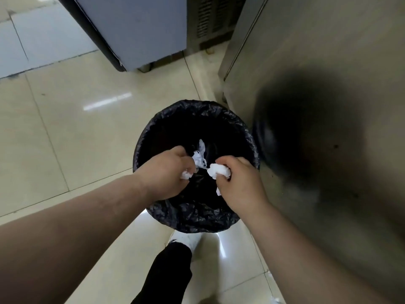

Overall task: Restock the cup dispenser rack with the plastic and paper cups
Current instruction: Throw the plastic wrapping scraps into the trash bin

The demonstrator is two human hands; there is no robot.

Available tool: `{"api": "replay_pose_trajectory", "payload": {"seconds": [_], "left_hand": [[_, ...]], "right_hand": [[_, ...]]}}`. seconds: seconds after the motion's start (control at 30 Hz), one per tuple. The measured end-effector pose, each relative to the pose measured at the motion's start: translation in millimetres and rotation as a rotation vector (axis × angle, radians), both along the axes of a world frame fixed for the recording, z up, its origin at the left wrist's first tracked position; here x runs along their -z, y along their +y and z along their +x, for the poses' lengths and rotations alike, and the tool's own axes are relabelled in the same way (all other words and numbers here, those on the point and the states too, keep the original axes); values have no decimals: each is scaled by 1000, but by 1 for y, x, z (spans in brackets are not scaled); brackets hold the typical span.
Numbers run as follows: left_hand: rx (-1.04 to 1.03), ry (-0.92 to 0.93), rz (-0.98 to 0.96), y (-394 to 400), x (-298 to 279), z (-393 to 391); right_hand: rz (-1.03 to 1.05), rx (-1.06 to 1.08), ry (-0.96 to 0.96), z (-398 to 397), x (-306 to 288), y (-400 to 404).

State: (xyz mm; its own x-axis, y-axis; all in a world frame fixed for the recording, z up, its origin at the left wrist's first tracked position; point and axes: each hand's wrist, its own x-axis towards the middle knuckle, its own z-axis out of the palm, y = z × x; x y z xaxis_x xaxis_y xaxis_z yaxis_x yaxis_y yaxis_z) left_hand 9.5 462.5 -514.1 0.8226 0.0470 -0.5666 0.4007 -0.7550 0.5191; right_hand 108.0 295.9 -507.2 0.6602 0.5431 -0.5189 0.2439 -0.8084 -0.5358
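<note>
Above the round bin lined with a black plastic bag, the left hand and the right hand each clench crumpled white wrapping, the right at 3 o'clock of the left.

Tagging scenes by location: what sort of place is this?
Likely a commercial kitchen or café back area: a stainless steel cabinet, a vented appliance, glossy tiled floor, and a bin with black liner under both hands, each holding crumpled white wrapping.
</note>
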Motion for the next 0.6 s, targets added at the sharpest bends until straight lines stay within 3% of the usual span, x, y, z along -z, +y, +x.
{"api": "replay_pose_trajectory", "payload": {"seconds": [0.33, 0.6], "left_hand": [[75, 189, 95, 8, 68, 19], [95, 262, 129, 3, 90, 23]], "right_hand": [[-78, -110, 36, 4, 77, 29], [-192, -240, 24, 3, 101, 23]]}}
